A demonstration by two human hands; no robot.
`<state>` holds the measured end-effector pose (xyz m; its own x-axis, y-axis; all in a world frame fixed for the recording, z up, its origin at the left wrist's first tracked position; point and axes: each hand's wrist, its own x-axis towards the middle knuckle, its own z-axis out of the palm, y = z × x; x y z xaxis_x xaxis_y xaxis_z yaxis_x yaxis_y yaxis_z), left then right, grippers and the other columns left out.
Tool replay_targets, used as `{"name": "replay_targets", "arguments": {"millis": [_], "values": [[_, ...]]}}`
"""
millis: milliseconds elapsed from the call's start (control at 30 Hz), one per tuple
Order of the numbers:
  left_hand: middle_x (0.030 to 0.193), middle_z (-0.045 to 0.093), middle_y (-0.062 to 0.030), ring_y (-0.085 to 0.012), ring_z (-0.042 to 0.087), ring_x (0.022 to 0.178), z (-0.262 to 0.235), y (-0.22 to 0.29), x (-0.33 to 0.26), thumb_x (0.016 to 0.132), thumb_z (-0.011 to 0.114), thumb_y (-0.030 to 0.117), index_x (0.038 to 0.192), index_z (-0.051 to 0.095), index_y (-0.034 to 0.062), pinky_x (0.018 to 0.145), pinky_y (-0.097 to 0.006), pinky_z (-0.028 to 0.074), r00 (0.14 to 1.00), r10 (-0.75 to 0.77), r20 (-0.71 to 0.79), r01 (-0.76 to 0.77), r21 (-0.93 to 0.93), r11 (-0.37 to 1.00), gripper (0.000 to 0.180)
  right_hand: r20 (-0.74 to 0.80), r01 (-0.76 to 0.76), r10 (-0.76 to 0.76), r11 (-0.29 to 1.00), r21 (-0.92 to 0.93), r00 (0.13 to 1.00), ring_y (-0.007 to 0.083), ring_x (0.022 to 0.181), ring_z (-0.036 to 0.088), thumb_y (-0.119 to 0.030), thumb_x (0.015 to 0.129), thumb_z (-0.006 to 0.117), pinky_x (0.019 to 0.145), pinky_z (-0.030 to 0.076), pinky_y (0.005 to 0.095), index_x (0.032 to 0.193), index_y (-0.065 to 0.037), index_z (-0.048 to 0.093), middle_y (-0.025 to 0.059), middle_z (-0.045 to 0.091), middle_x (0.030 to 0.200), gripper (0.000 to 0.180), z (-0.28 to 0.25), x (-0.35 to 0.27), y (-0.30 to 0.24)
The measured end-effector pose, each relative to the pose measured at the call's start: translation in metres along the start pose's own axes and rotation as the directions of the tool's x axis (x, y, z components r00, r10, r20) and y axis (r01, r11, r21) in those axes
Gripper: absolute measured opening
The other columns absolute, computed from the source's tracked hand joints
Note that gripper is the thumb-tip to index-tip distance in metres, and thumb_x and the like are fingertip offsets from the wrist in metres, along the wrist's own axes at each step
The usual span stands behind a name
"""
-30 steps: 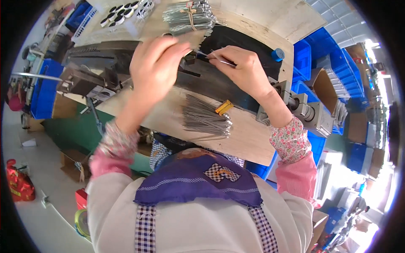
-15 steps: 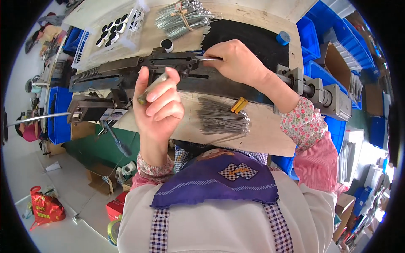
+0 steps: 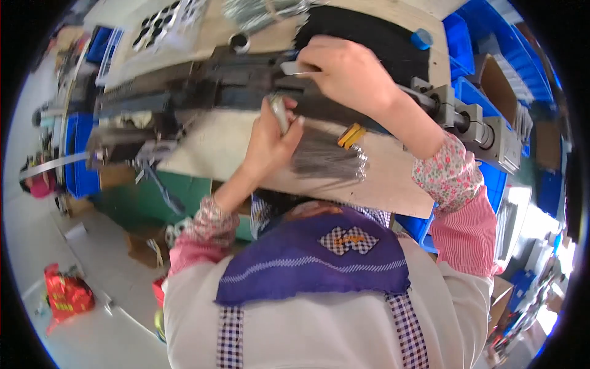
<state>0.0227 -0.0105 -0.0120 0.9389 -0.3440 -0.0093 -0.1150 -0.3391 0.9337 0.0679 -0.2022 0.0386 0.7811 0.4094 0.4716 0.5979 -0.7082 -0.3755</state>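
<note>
My left hand point(image 3: 270, 142) is closed round a short, pale grey cylindrical piece point(image 3: 280, 114), held upright just in front of a dark metal fixture point(image 3: 239, 86). Beyond it on the right, my right hand point(image 3: 351, 72) grips a thin, silvery metal piece point(image 3: 297, 68) at the fixture's right end. What lies inside the right hand's fingers is hidden. A pile of thin metal rods point(image 3: 326, 157) lies on the wooden table just right of my left hand, with a yellow clip-like piece point(image 3: 351, 135) on it. Motion blurs the left hand and the fixture.
A clear basket point(image 3: 184, 37) of black-and-white round pieces stands far left, near a single similar piece point(image 3: 239, 42). Behind lie a tied wire bundle point(image 3: 255, 13), black sheet point(image 3: 362, 31) and blue round piece point(image 3: 421, 39). A metal cylinder assembly point(image 3: 470, 126) projects right, near blue bins point(image 3: 458, 46).
My left hand has moved right and turned over, bringing the cylindrical piece upright beside the fixture. My right hand still holds the metal piece, now showing a broader, flatter side. The view has shifted slightly.
</note>
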Motion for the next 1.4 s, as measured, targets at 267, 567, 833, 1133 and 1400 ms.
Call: {"name": "replay_targets", "arguments": {"millis": [267,567,833,1133,1400], "values": [[0.065,0.054,0.0,-0.005,0.045,0.048,-0.108,-0.085,-0.065,0.095,0.054,0.039,0.094,0.064,0.0009,0.04,-0.02,0.029,0.746,-0.591,-0.308,0.284,-0.656,0.699,0.04,0.322,0.07,0.007,0.971,-0.227,0.947,0.0221,0.084,0.058,-0.004,0.065,0.064,0.065,0.053,0.0323,0.083,-0.006,0.055,0.0069,0.052,0.09,0.02,-0.001,-0.115,-0.014],[0.063,0.05,0.0021,-0.0054,0.039,0.045,-0.112,-0.097,-0.04,0.097,0.053,0.032,0.092,0.062,0.0033,0.039,-0.022,0.023,0.814,-0.465,-0.348,0.055,-0.751,0.658,0.03,0.197,-0.244,0.238,0.97,0.01,0.951,0.0279,0.074,0.059,0.004,0.066,0.066,0.064,0.05,0.0338,0.082,0.0,0.054,0.0127,0.056,0.082,0.021,-0.045,-0.099,-0.033],[0.059,0.034,0.0056,-0.0047,0.029,0.047,0.011,0.046,-0.019,0.102,0.044,0.025,0.087,0.048,0.0087,0.041,-0.02,0.021,0.995,0.075,-0.068,-0.099,-0.809,0.58,0.022,-0.053,-0.636,0.699,0.677,0.371,0.713,0.0035,0.062,0.041,-0.011,0.088,0.065,0.055,0.036,0.0217,0.082,-0.001,0.056,-0.0014,0.05,0.065,0.015,-0.106,-0.113,-0.038],[0.061,0.036,0.0065,-0.0047,0.03,0.047,0.052,0.044,0.033,0.099,0.048,0.026,0.084,0.051,0.0101,0.042,-0.021,0.022,0.876,-0.271,0.399,0.481,-0.757,0.443,0.022,-0.178,-0.547,0.599,0.793,0.268,0.781,0.012,0.065,0.061,-0.01,0.089,0.061,0.06,0.049,0.0285,0.094,-0.001,0.062,0.0084,0.065,0.076,0.011,-0.111,-0.079,-0.03],[0.058,0.039,0.005,-0.0051,0.03,0.046,0.055,0.042,0.025,0.1,0.048,0.026,0.085,0.055,0.0094,0.043,-0.022,0.023,0.959,-0.256,0.125,0.248,-0.809,0.533,0.023,0.263,-0.227,0.182,0.961,0.155,0.948,0.0388,0.08,0.063,-0.007,0.083,0.056,0.072,0.051,0.0413,0.099,-0.003,0.066,0.0196,0.066,0.09,0.019,-0.029,-0.003,0.009]]}}
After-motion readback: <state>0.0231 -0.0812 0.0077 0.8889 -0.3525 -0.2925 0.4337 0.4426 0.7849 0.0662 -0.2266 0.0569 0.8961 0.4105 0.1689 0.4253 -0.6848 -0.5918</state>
